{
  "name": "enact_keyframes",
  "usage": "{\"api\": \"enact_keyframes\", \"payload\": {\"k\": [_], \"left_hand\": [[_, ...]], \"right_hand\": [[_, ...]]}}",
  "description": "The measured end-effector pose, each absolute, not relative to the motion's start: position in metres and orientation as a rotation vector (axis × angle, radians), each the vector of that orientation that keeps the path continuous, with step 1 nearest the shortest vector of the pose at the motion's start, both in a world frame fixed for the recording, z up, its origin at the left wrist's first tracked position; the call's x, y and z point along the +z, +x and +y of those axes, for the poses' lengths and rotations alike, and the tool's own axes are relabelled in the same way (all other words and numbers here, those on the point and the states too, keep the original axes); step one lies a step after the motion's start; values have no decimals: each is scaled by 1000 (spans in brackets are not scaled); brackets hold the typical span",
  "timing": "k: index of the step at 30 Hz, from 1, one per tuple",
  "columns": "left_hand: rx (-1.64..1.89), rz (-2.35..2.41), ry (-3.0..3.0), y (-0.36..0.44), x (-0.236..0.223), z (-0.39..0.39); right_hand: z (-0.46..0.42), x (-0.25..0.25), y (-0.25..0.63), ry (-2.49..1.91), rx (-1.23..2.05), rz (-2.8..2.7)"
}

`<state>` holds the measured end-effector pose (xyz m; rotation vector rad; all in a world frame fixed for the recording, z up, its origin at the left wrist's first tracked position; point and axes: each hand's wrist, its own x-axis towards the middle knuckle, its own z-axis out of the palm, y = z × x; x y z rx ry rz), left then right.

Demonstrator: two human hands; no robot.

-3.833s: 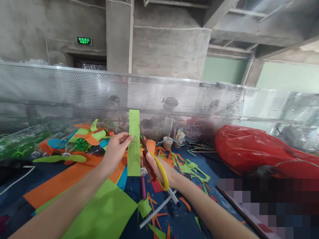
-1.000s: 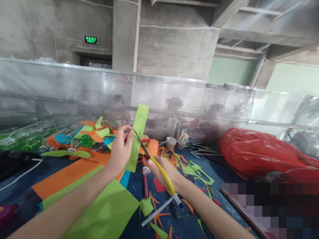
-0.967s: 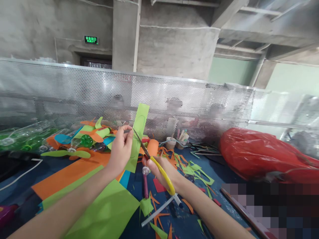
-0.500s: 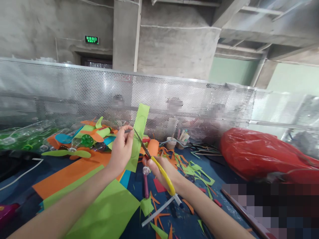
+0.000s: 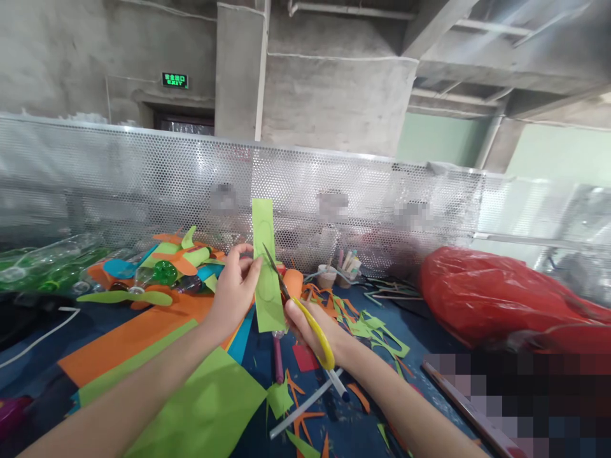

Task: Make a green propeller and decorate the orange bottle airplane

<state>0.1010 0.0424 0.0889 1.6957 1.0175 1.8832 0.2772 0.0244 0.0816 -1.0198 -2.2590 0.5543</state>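
Observation:
Between thumb and fingers, my left hand [image 5: 237, 280] pinches the left edge of a green paper strip [image 5: 263, 219], held nearly upright above the table. A rounded propeller-like outline is drawn on the strip. My right hand [image 5: 312, 324] is closed around the yellow handles of a pair of scissors [image 5: 321, 337]. Their dark blades point up and left across the front of the strip, at its middle. Whether the blades bite into the paper I cannot tell. Below my hands lie a purple marker [image 5: 278, 359] and a white marker [image 5: 338, 385].
Green sheets [image 5: 205, 407] and an orange sheet [image 5: 128, 337] lie front left. Plastic bottles [image 5: 62, 261] and a green propeller shape [image 5: 125, 297] sit behind them. Paper scraps [image 5: 377, 331] are scattered right of centre, near cups [image 5: 327, 277] of pens. A red plastic bag [image 5: 506, 299] bulges at right.
The green strip has shifted left and turned more upright, now facing me more squarely. The scissor blades now lie across its front. My left hand has moved slightly right and down.

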Motion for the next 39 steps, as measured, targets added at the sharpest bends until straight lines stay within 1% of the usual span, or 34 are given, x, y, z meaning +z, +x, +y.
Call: {"api": "enact_keyframes", "payload": {"k": [6, 10, 16, 22, 35, 39], "left_hand": [[1755, 869, 1593, 105, 88, 45], [1701, 749, 1464, 107, 91, 46], [1581, 646, 1281, 107, 96, 43], [1553, 621, 1259, 111, 95, 41], [1643, 574, 1342, 124, 88, 33], [1648, 571, 1344, 127, 89, 31]], "right_hand": [[20, 83, 281, -1059, 839, -2232], [16, 88, 281, -1084, 899, -2225], [17, 91, 283, -972, 999, -2174], [16, 93, 283, -1022, 936, -2195], [12, 88, 273, -959, 1108, -2048], [14, 85, 273, -941, 1099, -2025]]}}
